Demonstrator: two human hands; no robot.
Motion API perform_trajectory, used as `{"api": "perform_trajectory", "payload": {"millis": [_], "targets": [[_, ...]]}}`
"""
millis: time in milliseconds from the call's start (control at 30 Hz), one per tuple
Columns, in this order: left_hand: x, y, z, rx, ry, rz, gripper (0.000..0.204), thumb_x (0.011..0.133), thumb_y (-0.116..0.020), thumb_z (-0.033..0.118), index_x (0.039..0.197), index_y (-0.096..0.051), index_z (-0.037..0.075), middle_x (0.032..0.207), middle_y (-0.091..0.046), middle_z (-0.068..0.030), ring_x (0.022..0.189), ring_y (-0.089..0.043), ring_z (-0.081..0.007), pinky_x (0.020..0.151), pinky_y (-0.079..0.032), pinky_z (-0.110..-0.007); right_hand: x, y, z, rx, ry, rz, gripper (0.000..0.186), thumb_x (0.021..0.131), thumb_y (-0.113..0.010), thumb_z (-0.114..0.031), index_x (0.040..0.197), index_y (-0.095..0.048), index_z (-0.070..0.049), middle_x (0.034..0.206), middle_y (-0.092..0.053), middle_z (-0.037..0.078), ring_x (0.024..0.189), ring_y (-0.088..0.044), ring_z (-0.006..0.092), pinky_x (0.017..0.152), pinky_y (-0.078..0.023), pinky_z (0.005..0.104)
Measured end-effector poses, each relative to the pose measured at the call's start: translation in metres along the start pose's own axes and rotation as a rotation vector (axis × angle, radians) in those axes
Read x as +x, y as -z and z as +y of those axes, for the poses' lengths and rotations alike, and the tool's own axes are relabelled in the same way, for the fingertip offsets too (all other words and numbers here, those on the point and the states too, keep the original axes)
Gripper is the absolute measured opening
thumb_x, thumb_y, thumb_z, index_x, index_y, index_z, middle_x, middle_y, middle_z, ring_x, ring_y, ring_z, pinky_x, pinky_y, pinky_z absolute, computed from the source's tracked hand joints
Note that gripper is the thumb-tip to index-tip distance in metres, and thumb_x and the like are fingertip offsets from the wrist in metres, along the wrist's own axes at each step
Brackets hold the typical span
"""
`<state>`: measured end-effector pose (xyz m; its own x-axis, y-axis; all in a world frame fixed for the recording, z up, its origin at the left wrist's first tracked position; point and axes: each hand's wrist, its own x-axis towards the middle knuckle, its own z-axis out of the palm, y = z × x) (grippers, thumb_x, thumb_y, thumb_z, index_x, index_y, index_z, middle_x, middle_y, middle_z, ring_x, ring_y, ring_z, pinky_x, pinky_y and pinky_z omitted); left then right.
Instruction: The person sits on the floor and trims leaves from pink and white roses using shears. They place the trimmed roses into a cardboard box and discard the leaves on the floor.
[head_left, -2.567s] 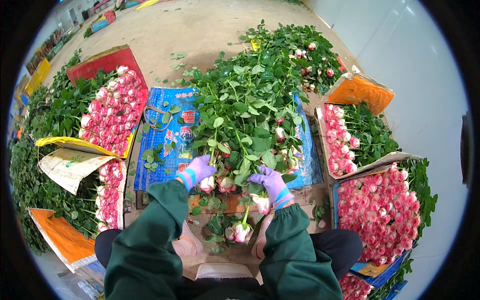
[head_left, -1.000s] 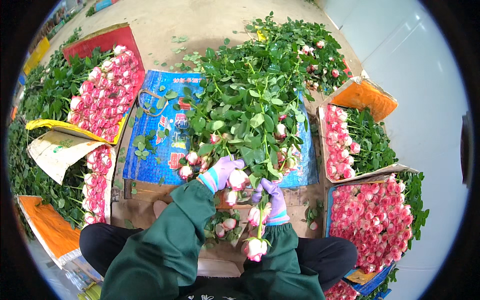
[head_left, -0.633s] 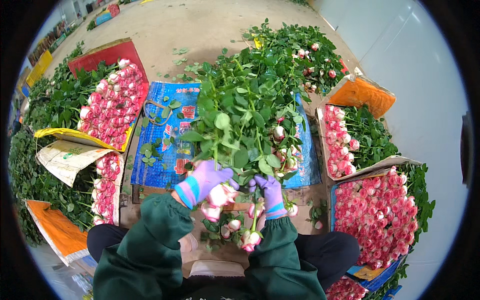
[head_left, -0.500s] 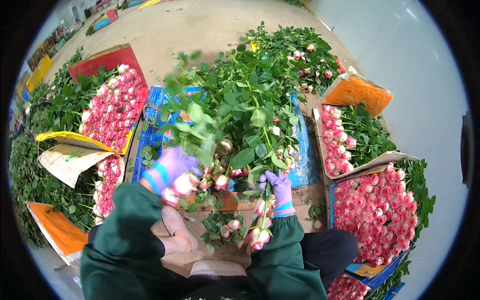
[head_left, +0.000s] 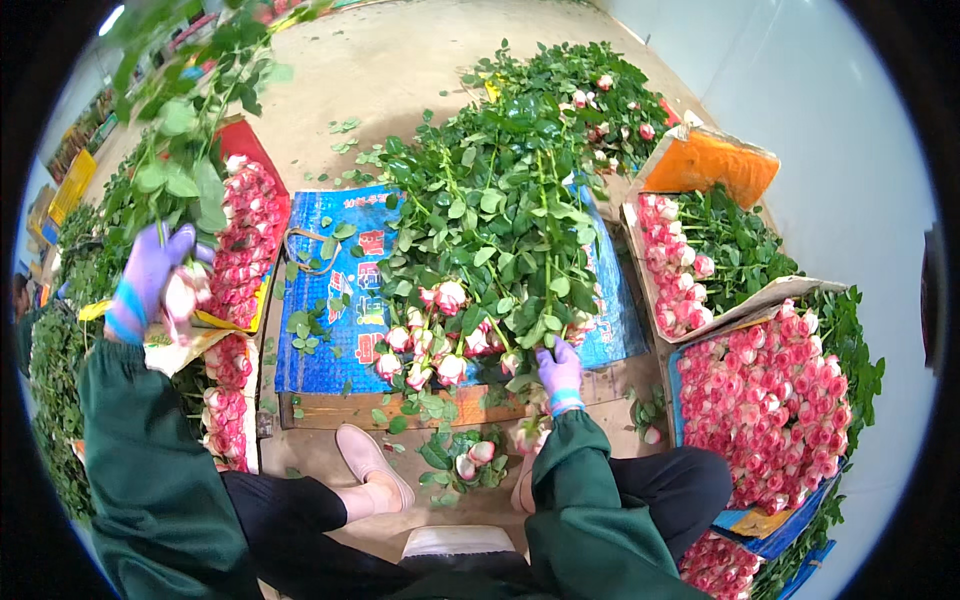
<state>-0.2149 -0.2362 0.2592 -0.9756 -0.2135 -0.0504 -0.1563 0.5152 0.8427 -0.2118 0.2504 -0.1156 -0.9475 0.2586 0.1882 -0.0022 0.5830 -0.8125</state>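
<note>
My left hand, in a purple glove, is raised at the left and closed around the stems of pink-and-white roses. Their heads hang below the fingers and the leafy stems rise above, blurred. My right hand, gloved too, pinches a rose stem at the near edge of the leafy rose pile; a blurred rose head shows just below it. That pile lies on a blue printed sheet, with several rose heads facing me.
Packed roses fill red and yellow boards at the left. Bundles are stacked on the right, beside an orange board and a pale wall. Fallen leaves and rose heads lie on the floor between my feet.
My left hand has swung up and left with its roses, away from the pile and over the left bundles. My right hand has shifted slightly, staying at the pile's near edge.
</note>
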Motion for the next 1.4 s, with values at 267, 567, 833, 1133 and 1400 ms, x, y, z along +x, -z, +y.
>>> {"api": "perform_trajectory", "payload": {"millis": [267, 567, 833, 1133, 1400], "targets": [[-0.101, -0.109, -0.015, -0.691, 0.229, -0.061, 0.023, 0.091, -0.053, 0.024, 0.099, -0.051, 0.003, 0.08, -0.06, -0.0122, 0.065, -0.062, -0.0213, 0.053, -0.053, -0.03, -0.001, -0.03, -0.057, -0.625, -0.44, -0.505, 0.09, 0.071, -0.07, -0.042, 0.14, -0.022, -0.011, 0.126, -0.05, 0.015, 0.111, -0.052, 0.0308, 0.089, -0.043, 0.0418], [-0.103, -0.122, -0.009, -0.578, 0.306, -0.103, 0.023, 0.09, -0.05, 0.018, 0.101, -0.053, -0.003, 0.076, -0.062, -0.0153, 0.057, -0.061, -0.0203, 0.049, -0.052, -0.03, -0.005, 0.017, -0.08, -0.397, -0.467, -0.504, 0.064, 0.072, -0.07, -0.039, 0.126, -0.046, -0.015, 0.111, -0.061, 0.015, 0.102, -0.058, 0.0315, 0.086, -0.045, 0.0391], [-0.11, -0.117, -0.023, -0.709, 0.123, 0.029, 0.02, 0.091, -0.052, 0.019, 0.098, -0.051, 0.0, 0.077, -0.06, -0.0113, 0.062, -0.06, -0.0183, 0.052, -0.051, -0.029, -0.019, 0.013, -0.185, -0.136, -0.278, -0.244, 0.046, 0.077, -0.056, -0.026, 0.121, -0.051, -0.013, 0.103, -0.063, 0.016, 0.095, -0.06, 0.0336, 0.083, -0.046, 0.0409], [-0.101, -0.142, -0.029, -0.778, 0.162, -0.061, 0.026, 0.091, -0.053, 0.027, 0.095, -0.051, 0.001, 0.077, -0.059, -0.0139, 0.063, -0.06, -0.02, 0.052, -0.052, -0.031, 0.088, -0.062, -0.216, -0.149, -0.02, -0.17, 0.072, 0.078, -0.062, -0.033, 0.136, -0.03, -0.006, 0.13, -0.044, 0.019, 0.117, -0.045, 0.0364, 0.096, -0.038, 0.0399], [-0.122, -0.179, -0.051, -0.997, 0.462, -0.397, 0.016, 0.092, -0.051, 0.015, 0.099, -0.054, 0.001, 0.087, -0.063, -0.011, 0.071, -0.063, -0.0185, 0.061, -0.054, -0.032, -0.008, -0.017, -0.276, 0.735, -0.064, -1.164, 0.043, 0.091, -0.054, -0.035, 0.113, -0.057, 0.001, 0.094, -0.062, 0.0, 0.084, -0.054, 0.0067, 0.076, -0.045, 0.0221]]}}
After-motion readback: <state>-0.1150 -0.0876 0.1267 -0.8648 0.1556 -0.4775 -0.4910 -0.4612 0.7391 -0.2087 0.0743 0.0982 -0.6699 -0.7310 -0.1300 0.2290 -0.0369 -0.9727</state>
